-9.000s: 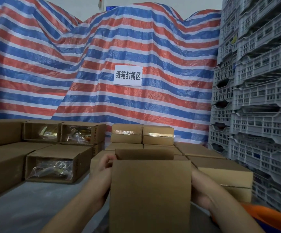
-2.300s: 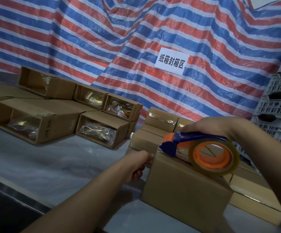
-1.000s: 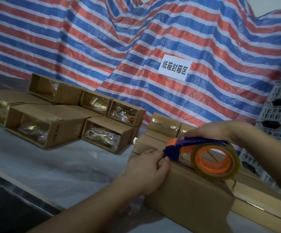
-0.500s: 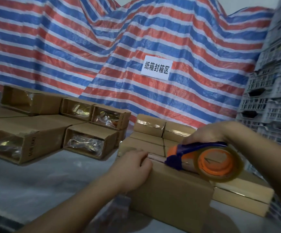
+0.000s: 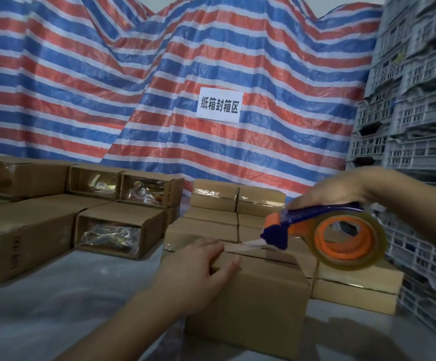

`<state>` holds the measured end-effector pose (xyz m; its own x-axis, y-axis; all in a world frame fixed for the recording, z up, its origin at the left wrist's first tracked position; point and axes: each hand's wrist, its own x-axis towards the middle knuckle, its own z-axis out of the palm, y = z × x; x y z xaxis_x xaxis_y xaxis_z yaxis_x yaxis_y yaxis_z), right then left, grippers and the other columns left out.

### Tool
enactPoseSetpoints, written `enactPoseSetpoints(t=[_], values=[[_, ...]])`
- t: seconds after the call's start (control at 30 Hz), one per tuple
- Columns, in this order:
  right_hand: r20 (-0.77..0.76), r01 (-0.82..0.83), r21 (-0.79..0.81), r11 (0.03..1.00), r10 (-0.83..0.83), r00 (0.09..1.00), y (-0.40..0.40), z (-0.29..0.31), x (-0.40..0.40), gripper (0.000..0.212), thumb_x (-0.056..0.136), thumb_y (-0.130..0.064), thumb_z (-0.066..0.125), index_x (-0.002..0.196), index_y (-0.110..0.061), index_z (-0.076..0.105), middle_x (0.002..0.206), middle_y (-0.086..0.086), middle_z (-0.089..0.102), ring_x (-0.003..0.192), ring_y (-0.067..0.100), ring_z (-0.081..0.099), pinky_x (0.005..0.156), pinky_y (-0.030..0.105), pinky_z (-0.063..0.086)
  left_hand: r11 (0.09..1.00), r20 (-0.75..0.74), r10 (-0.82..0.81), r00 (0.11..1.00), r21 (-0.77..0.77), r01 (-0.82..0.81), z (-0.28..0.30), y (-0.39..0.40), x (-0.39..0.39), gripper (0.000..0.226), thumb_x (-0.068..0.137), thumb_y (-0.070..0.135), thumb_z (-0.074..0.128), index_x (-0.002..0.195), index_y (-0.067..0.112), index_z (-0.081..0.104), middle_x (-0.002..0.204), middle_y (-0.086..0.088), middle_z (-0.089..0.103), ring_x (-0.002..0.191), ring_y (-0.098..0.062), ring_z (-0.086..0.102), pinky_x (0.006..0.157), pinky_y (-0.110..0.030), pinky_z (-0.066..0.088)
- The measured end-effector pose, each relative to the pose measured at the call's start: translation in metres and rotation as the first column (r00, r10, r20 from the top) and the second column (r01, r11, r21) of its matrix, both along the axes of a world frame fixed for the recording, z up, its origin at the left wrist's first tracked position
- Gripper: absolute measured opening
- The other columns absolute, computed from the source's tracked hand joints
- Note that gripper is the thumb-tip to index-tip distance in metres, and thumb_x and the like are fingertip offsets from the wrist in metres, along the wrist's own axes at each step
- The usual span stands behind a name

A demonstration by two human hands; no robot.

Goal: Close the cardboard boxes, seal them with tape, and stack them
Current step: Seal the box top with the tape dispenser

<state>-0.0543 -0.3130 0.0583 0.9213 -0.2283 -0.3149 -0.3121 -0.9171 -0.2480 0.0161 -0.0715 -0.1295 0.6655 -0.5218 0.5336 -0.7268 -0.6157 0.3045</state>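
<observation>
While the left hand (image 5: pixel 198 272) lies flat over the near left top edge of the cardboard box (image 5: pixel 248 308), fingers (image 5: pixel 211 250) straight and pressing the end of a clear strip of tape (image 5: pixel 243 246) down onto the lid, the right hand (image 5: pixel 342 188) grips the blue handle of the tape dispenser (image 5: pixel 316 230) from above, its fingers curled round it. That box stands on the table (image 5: pixel 55 308) right in front of the person, flaps folded down, a seam running across its top. The dispenser's blue and orange nose hangs just over the far side of the lid, and the tape stretches from it to the left fingertips. A roll of clear tape on an orange core sits in the dispenser, off to the right of the box.

Behind and to the right, sealed boxes (image 5: pixel 237 201) are stacked in low tiers, shiny tape across their tops. To the left, open boxes (image 5: pixel 118 230) lie on their sides, showing contents in clear plastic. A red, white and blue striped tarp (image 5: pixel 107 87) hangs across the back with a white sign (image 5: pixel 219 105) bearing Chinese characters. Grey plastic crates (image 5: pixel 415 100) are piled high on the right.
</observation>
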Motion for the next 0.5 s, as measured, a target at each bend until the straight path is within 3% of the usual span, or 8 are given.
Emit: enactPoseSetpoints(t=[0.07, 0.17, 0.23, 0.3, 0.33, 0.4, 0.43, 0.5], values=[[-0.047, 0.054, 0.056, 0.997, -0.051, 0.998, -0.01, -0.005, -0.007, 0.045, 0.098, -0.059, 0.047, 0.098, -0.016, 0.063, 0.062, -0.002, 0.061, 0.048, 0.011, 0.055, 0.049, 0.019, 0.047, 1.0, 0.013, 0.007, 1.0, 0.02, -0.008, 0.001, 0.001, -0.002, 0.071, 0.089, 0.075, 0.027, 0.145, 0.035, 0.041, 0.152, 0.018, 0.037, 0.136, -0.002, 0.035, 0.109, -0.027, 0.032], [-0.003, 0.033, -0.182, 0.983, -0.034, 0.999, -0.015, -0.021, -0.007, 0.051, 0.096, -0.066, 0.044, 0.093, -0.019, 0.065, 0.061, -0.008, 0.065, 0.055, 0.008, 0.06, 0.057, 0.017, 0.048, 0.997, 0.008, 0.006, 1.0, 0.083, -0.007, 0.008, 0.002, -0.006, 0.069, 0.088, 0.076, 0.026, 0.14, 0.036, 0.048, 0.142, 0.017, 0.049, 0.127, -0.002, 0.045, 0.105, -0.027, 0.038], [0.024, 0.022, -0.208, 0.978, -0.017, 1.0, -0.014, -0.028, -0.007, 0.047, 0.099, -0.063, 0.041, 0.091, -0.022, 0.063, 0.056, -0.011, 0.063, 0.053, 0.005, 0.059, 0.057, 0.016, 0.048, 0.986, 0.003, 0.007, 1.0, 0.166, -0.007, 0.021, 0.0, -0.01, 0.066, 0.082, 0.081, 0.022, 0.119, 0.037, 0.057, 0.11, 0.014, 0.063, 0.098, -0.001, 0.057, 0.089, -0.027, 0.051], [0.015, 0.017, -0.169, 0.985, -0.014, 1.0, -0.01, -0.029, -0.005, 0.042, 0.102, -0.058, 0.04, 0.093, -0.021, 0.06, 0.054, -0.012, 0.062, 0.049, 0.004, 0.059, 0.054, 0.015, 0.048, 0.974, 0.049, 0.025, 0.998, 0.224, -0.036, 0.034, -0.006, -0.01, 0.066, 0.078, 0.086, 0.02, 0.098, 0.035, 0.058, 0.087, 0.01, 0.062, 0.078, -0.003, 0.056, 0.075, -0.028, 0.053], [0.009, 0.024, -0.139, 0.99, -0.023, 1.0, -0.01, -0.03, -0.006, 0.041, 0.102, -0.056, 0.041, 0.096, -0.02, 0.059, 0.054, -0.011, 0.063, 0.048, 0.004, 0.059, 0.053, 0.015, 0.048, 0.966, 0.081, 0.024, 0.996, 0.255, -0.044, 0.038, -0.014, -0.012, 0.069, 0.078, 0.088, 0.02, 0.099, 0.035, 0.058, 0.09, 0.009, 0.063, 0.081, -0.005, 0.057, 0.077, -0.027, 0.051], [0.008, 0.033, -0.082, 0.996, -0.033, 0.999, -0.011, -0.031, -0.007, 0.041, 0.103, -0.054, 0.042, 0.103, -0.016, 0.059, 0.058, -0.008, 0.063, 0.05, 0.005, 0.059, 0.054, 0.015, 0.048, 0.939, 0.077, -0.02, 0.997, 0.344, -0.008, 0.036, -0.031, -0.015, 0.079, 0.078, 0.088, 0.021, 0.126, 0.032, 0.051, 0.124, 0.003, 0.061, 0.11, -0.012, 0.056, 0.093, -0.03, 0.042], [0.008, 0.038, -0.062, 0.997, -0.037, 0.999, -0.014, -0.032, -0.009, 0.041, 0.103, -0.053, 0.042, 0.103, -0.016, 0.059, 0.059, -0.008, 0.063, 0.05, 0.006, 0.059, 0.055, 0.016, 0.048, 0.921, 0.06, -0.055, 0.997, 0.388, 0.027, 0.032, -0.039, -0.018, 0.085, 0.079, 0.088, 0.021, 0.139, 0.031, 0.042, 0.141, 0.003, 0.051, 0.126, -0.015, 0.048, 0.101, -0.034, 0.037], [0.018, 0.044, -0.021, 0.999, -0.044, 0.999, -0.02, -0.036, -0.012, 0.043, 0.103, -0.055, 0.041, 0.1, -0.016, 0.06, 0.059, -0.008, 0.064, 0.052, 0.006, 0.06, 0.056, 0.016, 0.048, 0.898, 0.073, -0.09, 0.993, 0.437, 0.049, 0.023, -0.048, -0.021, 0.09, 0.077, 0.089, 0.018, 0.146, 0.033, 0.032, 0.154, 0.005, 0.037, 0.139, -0.016, 0.036, 0.109, -0.038, 0.029]])
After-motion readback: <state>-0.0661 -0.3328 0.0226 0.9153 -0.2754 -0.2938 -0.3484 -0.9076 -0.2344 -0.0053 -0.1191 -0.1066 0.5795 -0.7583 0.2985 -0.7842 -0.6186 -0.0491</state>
